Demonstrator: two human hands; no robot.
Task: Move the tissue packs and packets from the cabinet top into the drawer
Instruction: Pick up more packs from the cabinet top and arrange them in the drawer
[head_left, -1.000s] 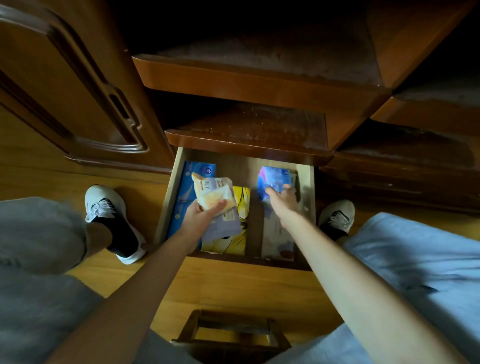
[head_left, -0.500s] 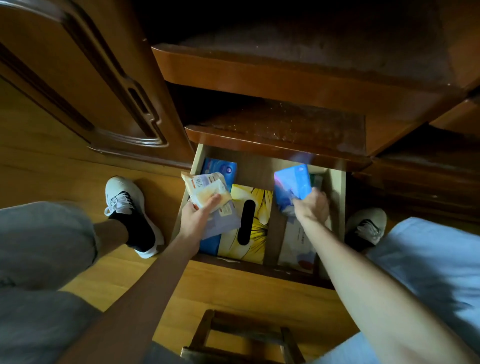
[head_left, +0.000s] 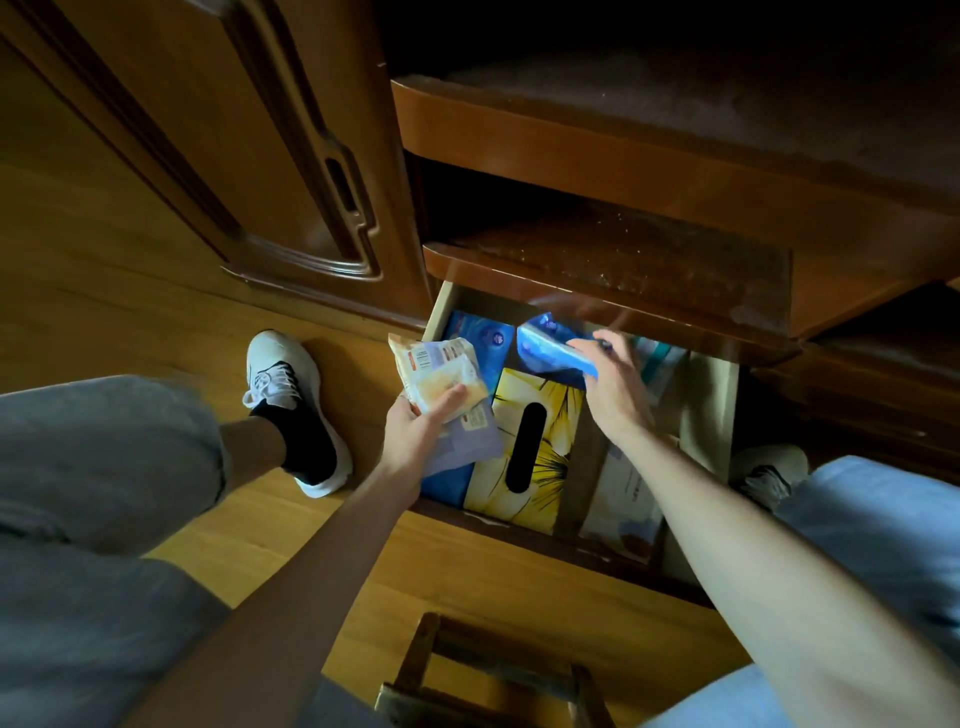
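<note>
The wooden drawer (head_left: 709, 415) stands pulled out at floor level. Inside lie a yellow flower-print tissue box (head_left: 556, 415) with a dark slot, a blue pack (head_left: 480, 340) at the back left and a pale pack (head_left: 626, 493) on the right. My left hand (head_left: 415, 431) grips a cream-yellow packet (head_left: 441, 371) together with a lilac one (head_left: 467, 441) over the drawer's left side. My right hand (head_left: 615, 384) holds a blue tissue pack (head_left: 553, 345) over the back middle of the drawer.
Two dusty wooden shelves (head_left: 623, 249) jut out just above the drawer. A carved cabinet door (head_left: 260, 156) is on the left. My shoes (head_left: 291, 400) rest on the wood floor beside the drawer. A small wooden stool (head_left: 488, 675) sits below.
My right hand has carried the blue pack leftwards, from the drawer's right compartment towards the back middle. My left hand keeps its packets in about the same place. The view has shifted left.
</note>
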